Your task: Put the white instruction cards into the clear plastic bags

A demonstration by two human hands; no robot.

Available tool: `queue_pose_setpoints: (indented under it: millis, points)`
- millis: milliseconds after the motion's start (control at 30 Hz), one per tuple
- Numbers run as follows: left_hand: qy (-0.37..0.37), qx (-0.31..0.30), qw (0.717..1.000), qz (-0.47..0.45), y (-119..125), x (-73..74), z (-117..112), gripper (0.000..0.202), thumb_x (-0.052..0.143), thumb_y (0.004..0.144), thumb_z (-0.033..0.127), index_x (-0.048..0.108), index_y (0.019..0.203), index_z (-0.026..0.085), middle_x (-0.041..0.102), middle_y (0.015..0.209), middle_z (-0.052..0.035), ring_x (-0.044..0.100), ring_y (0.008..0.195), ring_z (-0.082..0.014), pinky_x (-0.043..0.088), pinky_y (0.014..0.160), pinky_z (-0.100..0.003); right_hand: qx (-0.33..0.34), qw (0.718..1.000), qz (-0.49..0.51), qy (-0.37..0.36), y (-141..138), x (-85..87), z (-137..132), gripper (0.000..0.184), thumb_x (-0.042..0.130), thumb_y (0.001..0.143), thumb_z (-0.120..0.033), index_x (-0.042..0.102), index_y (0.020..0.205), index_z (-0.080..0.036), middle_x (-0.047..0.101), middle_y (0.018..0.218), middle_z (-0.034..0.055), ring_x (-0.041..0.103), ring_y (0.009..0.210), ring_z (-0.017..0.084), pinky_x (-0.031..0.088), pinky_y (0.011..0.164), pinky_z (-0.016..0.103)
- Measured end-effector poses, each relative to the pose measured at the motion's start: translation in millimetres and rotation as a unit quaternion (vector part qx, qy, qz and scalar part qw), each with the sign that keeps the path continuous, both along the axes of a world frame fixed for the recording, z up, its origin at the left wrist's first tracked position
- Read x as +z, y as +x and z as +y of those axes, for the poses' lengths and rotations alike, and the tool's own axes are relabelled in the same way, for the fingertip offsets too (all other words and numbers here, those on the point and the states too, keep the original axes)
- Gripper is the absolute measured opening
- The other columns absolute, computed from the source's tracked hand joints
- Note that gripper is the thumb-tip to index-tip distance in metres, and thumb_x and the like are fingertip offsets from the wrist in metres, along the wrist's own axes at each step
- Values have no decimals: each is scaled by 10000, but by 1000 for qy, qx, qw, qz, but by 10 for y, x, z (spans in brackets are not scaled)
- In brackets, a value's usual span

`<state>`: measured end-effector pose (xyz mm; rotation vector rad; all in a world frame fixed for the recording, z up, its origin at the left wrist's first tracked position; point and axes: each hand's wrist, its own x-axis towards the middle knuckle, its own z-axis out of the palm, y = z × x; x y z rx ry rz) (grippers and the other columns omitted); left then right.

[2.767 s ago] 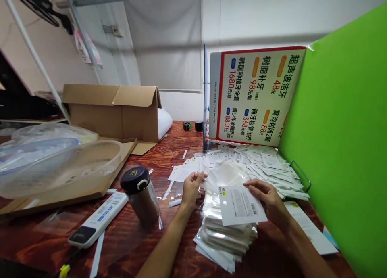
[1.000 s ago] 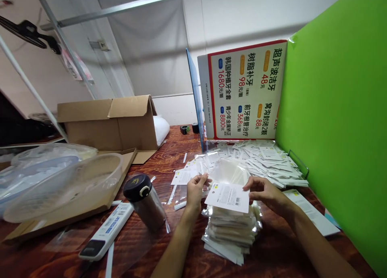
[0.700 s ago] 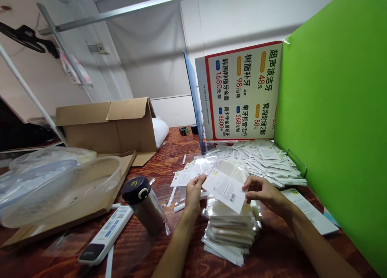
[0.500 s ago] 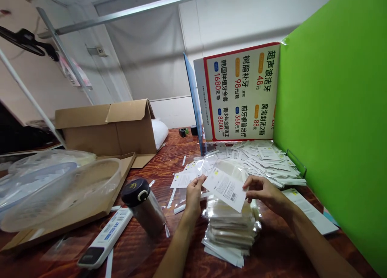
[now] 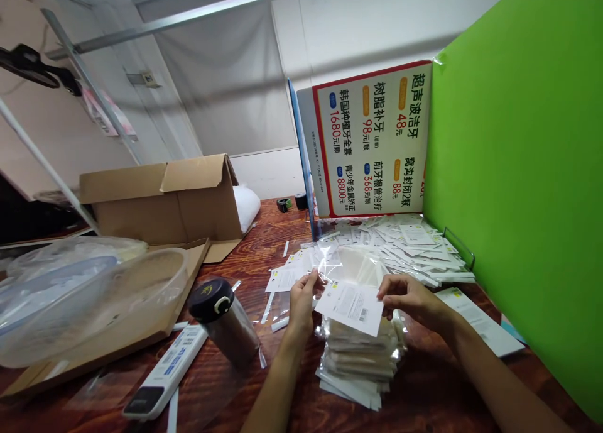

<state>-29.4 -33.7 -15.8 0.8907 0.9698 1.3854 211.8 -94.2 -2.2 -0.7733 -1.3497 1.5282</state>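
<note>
A white printed card [image 5: 354,308] with a yellow mark and a barcode is pinched at its right edge by my right hand [image 5: 414,300]. My left hand [image 5: 302,298] is closed at the card's left end, its fingertips on a clear plastic bag [image 5: 328,257] that glints just behind the card. The card's upper left corner lies at the mouth of this bag; whether it is inside is hard to tell. Below the card stands a tall stack of clear bags [image 5: 360,357], with white cards at its bottom.
Loose white cards [image 5: 409,254] are heaped behind the stack, before a printed board [image 5: 372,144]. A green panel [image 5: 509,169] rises at the right, a card stack [image 5: 480,323] beside it. Leftward are a tumbler [image 5: 223,320], a white power bank-like device [image 5: 164,373], a plastic basket [image 5: 155,282] and a cardboard box [image 5: 160,200].
The card has turned flatter and its right end has swung up, its left end now close to the clear bag. My left hand has shifted slightly; the view has tilted a little.
</note>
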Motion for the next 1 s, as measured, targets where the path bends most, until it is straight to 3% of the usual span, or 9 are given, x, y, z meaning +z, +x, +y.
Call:
queue_pose_setpoints:
  millis: [200,367,467,533,633,733,833,933,1000]
  points:
    - [15,-25,999,13,9,-64,19,438,765,677,541,661,826,143,674,758,-40,621,652,-135,467,602,-230,-36,999,-17,22,0,-4,20,224,831,708,-290,686,799,-146,699,663,33,652,624,146,511,611,263]
    - [14,-50,998,44,25,-49,6,459,783,639,559,670,795,142,673,734,-44,621,624,-152,477,595,-256,-68,997,-42,18,-7,23,20,270,848,678,-329,690,794,-143,707,663,38,661,621,155,528,629,285]
    - [31,-85,995,49,31,3,-30,435,792,650,526,687,808,135,706,797,-74,651,688,-176,505,659,-279,-85,993,-71,25,-42,20,19,303,847,667,-377,692,785,-145,708,653,48,662,593,175,501,502,258]
    - [44,-111,991,60,38,49,-66,421,790,670,505,701,838,129,723,828,-88,664,728,-190,515,705,-290,-107,989,-92,31,-87,11,10,318,834,674,-421,695,778,-154,687,599,41,629,512,173,420,386,233]
    - [46,-132,987,77,55,107,-114,431,793,672,505,713,837,115,733,817,-99,666,733,-203,522,726,-303,-158,975,-126,90,-166,1,-17,310,799,709,-464,712,780,-175,660,568,23,557,429,140,375,372,243]
    - [44,-142,985,82,72,135,-138,465,807,650,518,726,844,103,740,847,-120,671,755,-219,528,737,-318,-195,933,-200,227,-223,5,-46,253,758,770,-452,724,782,-201,688,670,37,570,504,140,435,494,279]
    - [52,-153,984,80,74,134,-142,485,797,659,534,732,865,99,740,856,-129,669,751,-220,527,738,-323,-220,859,-285,364,-248,12,-65,187,725,823,-405,709,793,-222,673,692,34,570,580,149,427,571,287]
    - [59,-172,978,99,63,118,-144,486,769,696,543,731,878,93,734,845,-136,657,730,-210,509,700,-301,-257,791,-339,440,-259,-2,-69,164,708,849,-378,685,800,-223,621,669,23,552,612,152,404,607,288]
    - [62,-190,973,115,57,106,-147,486,763,706,539,731,893,91,732,869,-148,653,733,-211,494,675,-289,-276,763,-361,459,-268,-26,-69,161,697,860,-367,669,798,-221,596,657,17,532,606,150,387,609,290]
